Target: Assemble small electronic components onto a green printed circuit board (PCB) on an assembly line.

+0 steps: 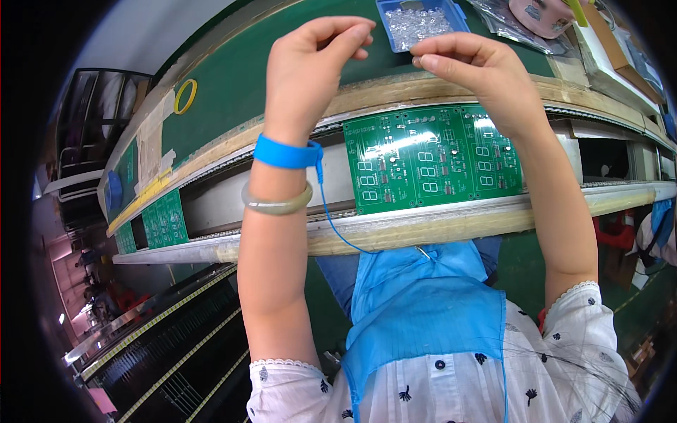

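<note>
Over the green mat my left hand (310, 63) is raised, thumb and fingertips pinched together; whatever they hold, if anything, is too small to name. My right hand (483, 74) is beside the blue tray (458, 15), its fingers closed in a pinch, with a tiny dark spot at the tips that I cannot make out. Many small clear components (419, 27) fill that tray. Below the hands, a green circuit board panel (405, 166) with several digit outlines lies between the rails. Part of its right end is behind my right forearm.
A wooden-edged rail (395, 90) and a nearer rail (458, 222) border the line. More green boards (166, 218) are at the left. A yellow tape ring (185, 96) lies on the mat. A blue cord (331, 215) runs from my left wristband (285, 151). A pink container (541, 15) stands at far right.
</note>
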`<control>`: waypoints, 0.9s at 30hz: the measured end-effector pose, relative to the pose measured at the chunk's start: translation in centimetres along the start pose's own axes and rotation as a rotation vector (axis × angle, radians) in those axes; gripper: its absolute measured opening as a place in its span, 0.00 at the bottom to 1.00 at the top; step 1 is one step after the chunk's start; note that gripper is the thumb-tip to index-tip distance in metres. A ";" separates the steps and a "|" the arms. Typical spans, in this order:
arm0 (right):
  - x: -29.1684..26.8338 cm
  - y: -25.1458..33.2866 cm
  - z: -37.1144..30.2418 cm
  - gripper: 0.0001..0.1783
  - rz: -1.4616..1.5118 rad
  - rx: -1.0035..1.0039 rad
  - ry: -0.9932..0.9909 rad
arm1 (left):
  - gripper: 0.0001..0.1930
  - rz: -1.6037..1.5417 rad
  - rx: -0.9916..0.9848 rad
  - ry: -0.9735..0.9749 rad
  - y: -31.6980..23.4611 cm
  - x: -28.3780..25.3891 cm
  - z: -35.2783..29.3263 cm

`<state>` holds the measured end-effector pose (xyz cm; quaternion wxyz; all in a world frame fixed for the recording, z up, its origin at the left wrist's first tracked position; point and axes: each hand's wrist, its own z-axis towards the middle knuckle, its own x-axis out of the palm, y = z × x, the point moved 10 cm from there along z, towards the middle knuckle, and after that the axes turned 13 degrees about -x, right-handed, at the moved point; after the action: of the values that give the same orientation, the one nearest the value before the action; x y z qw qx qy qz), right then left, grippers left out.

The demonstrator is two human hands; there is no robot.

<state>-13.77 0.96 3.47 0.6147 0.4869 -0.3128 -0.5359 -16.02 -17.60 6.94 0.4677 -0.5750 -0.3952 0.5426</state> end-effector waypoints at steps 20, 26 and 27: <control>6.5 0.0 -1.1 0.12 0.024 0.059 0.166 | 0.09 -0.272 -0.283 0.146 7.3 -3.3 -5.7; 6.8 0.2 -0.8 0.12 -0.200 0.030 0.214 | 0.10 -0.249 -0.275 0.141 7.7 -3.3 -5.9; 6.8 0.3 -0.8 0.12 -0.243 0.009 0.212 | 0.10 -0.241 -0.277 0.136 7.8 -3.3 -5.9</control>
<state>-11.38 -5.41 2.58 0.5725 0.5778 -0.1875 -0.5508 -10.90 -23.40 0.08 0.4714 -0.6177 -0.4997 0.3827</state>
